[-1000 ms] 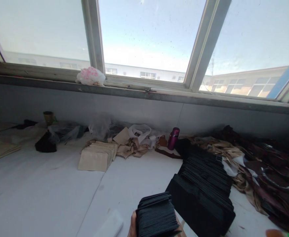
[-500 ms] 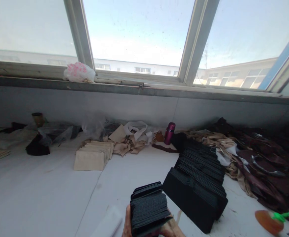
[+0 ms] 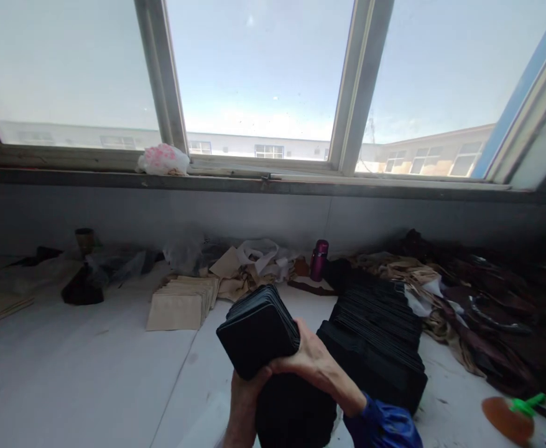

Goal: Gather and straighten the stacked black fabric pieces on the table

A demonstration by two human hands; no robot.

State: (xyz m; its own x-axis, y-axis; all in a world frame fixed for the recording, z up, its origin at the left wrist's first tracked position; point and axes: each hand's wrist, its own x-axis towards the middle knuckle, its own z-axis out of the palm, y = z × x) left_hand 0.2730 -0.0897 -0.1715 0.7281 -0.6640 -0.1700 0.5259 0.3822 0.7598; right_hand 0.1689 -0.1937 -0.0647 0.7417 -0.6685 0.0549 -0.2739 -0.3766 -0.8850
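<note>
A: Where's the stack (image 3: 259,330)?

B: Above the worktop (image 3: 91,367), left of the black row (image 3: 378,336), with both hands closed on it: right hand (image 3: 313,361) over the top, left hand (image 3: 247,389) beneath.

A: Advice?

B: Squeeze evenly, I'd say; loose pieces could fan out.

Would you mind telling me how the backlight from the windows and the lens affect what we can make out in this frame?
Head view: the bright sky washes out the panes; the black stack in both hands reads as near-featureless dark, as does the black pile; window frames splay outward, a wide-angle distortion; focus is fairly sharp.
</note>
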